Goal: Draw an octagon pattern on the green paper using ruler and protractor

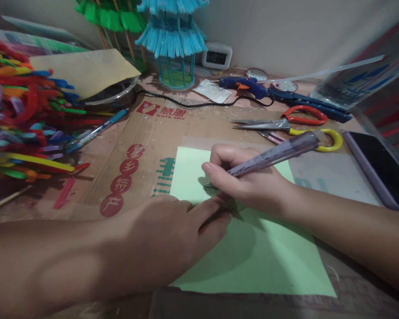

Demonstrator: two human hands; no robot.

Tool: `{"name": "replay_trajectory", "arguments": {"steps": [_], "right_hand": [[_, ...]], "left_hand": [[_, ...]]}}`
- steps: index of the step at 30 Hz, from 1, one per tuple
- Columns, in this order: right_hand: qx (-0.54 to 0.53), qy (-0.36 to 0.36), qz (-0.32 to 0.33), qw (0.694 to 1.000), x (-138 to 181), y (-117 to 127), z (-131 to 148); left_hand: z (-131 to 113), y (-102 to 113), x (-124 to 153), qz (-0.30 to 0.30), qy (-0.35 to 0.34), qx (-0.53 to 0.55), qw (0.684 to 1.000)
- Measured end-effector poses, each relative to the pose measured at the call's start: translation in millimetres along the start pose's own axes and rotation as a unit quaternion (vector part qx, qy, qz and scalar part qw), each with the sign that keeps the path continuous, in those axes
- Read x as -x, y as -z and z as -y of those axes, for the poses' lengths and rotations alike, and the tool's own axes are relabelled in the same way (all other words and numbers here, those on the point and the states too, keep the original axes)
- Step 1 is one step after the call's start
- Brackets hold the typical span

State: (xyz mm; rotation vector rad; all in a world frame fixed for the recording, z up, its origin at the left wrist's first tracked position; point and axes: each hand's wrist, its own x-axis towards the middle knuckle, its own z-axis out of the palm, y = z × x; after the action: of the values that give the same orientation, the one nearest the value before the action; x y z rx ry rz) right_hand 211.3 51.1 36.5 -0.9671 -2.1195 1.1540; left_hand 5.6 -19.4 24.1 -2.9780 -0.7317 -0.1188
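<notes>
My right hand is closed around a purple patterned pen. Its tip points down at a sheet of light green paper and is mostly hidden by my fingers. My left hand rests on the same sheet from the left, thumb and index finger drawn close together and pressing down beside my right hand. Under those fingertips is a small dark, partly see-through patch that I cannot make out. The paper lies on a printed cardboard sheet.
Colourful pipe cleaners heap at left near a blue pen. Behind stand a blue fringed tower, a small clock and a glue gun with a black cord. Scissors and a phone lie at right.
</notes>
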Motion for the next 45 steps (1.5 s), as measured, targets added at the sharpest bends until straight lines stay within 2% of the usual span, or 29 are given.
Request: {"name": "replay_trajectory", "arguments": {"steps": [4, 9, 13, 21, 30, 45], "right_hand": [[0.000, -0.005, 0.001, 1.000, 0.8, 0.2, -0.8], [-0.016, -0.022, -0.035, 0.999, 2.3, 1.4, -3.3], [-0.004, -0.010, -0.015, 1.000, 2.1, 1.5, -3.0], [-0.011, -0.012, -0.006, 1.000, 2.2, 0.4, -1.0], [-0.015, -0.006, -0.005, 1.000, 1.9, 0.2, 0.9], [-0.010, -0.016, 0.003, 1.000, 1.9, 0.7, 0.4]], "left_hand": [[0.3, -0.7, -0.9, 0.010, -0.007, -0.005, 1.000], [0.6, -2.1, -0.4, 0.011, -0.016, -0.015, 1.000], [0.2, -2.8, 0.7, -0.019, -0.011, -0.018, 1.000], [-0.1, -2.7, -0.5, -0.001, -0.012, -0.015, 1.000], [-0.6, -3.5, 0.9, -0.039, 0.000, -0.008, 0.999], [-0.2, -4.0, -0.1, -0.021, -0.003, -0.023, 1.000]]}}
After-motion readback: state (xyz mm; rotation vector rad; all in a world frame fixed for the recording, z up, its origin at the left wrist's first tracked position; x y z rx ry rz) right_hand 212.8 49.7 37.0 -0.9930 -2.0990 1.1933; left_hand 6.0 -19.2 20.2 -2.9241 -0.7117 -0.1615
